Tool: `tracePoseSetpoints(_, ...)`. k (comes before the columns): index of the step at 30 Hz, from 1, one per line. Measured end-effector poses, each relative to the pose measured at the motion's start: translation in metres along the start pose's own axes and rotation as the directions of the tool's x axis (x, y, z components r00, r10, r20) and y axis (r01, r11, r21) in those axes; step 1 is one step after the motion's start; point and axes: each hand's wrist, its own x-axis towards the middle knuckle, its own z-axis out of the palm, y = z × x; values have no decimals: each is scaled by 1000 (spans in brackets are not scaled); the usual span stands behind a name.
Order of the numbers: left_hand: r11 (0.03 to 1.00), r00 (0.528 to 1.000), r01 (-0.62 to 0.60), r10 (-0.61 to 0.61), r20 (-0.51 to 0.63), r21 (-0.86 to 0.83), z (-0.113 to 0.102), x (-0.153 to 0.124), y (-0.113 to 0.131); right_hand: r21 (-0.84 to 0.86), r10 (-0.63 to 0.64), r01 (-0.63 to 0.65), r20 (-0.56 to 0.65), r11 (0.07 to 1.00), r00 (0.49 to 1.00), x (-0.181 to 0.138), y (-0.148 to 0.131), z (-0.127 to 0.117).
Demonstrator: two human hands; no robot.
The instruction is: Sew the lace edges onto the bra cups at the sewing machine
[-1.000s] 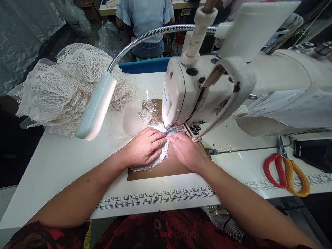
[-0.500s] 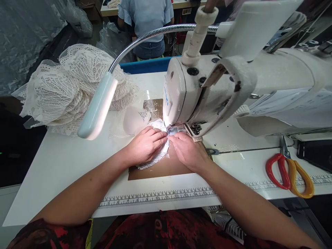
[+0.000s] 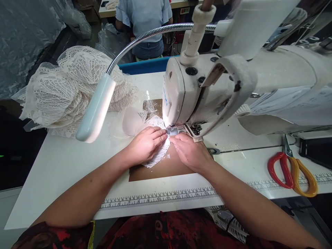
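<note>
A white lace piece (image 3: 158, 156), curved along its edge, lies under the needle area of a white sewing machine (image 3: 174, 93). My left hand (image 3: 148, 143) rests on top of it, fingers stretched toward the presser foot (image 3: 169, 131), holding it down without gripping. From the other side, my right hand (image 3: 190, 150) is closed, thumb and forefinger pinching at the lace's edge just in front of the foot. The exact pinch point is small and partly hidden. Left of the needle, a smooth pale moulded cup (image 3: 131, 121) touches or adjoins the lace.
A heap of cream lace pieces (image 3: 59, 90) covers the table's back left. A lamp (image 3: 96, 107) on a bendy neck hangs over it. Scissors (image 3: 293, 169) with red and yellow handles lie right, by a printed ruler strip (image 3: 158, 200). A person (image 3: 145, 24) sits beyond the table.
The lace piece has turned and fed slightly away from me under the foot, its near edge now farther up. Both hands stay almost in place; the view has shifted a little.
</note>
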Motion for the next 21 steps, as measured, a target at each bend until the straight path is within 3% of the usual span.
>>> tracePoseSetpoints(13, 996, 998, 68, -67, -18, 53, 1, -3, -6, -11, 19, -18, 48, 1000, 999, 4, 1, 3)
tracePoseSetpoints(21, 999, 999, -33, 33, 38, -7, -4, -9, -6, -41, -42, 44, 29, 998, 999, 2, -1, -2)
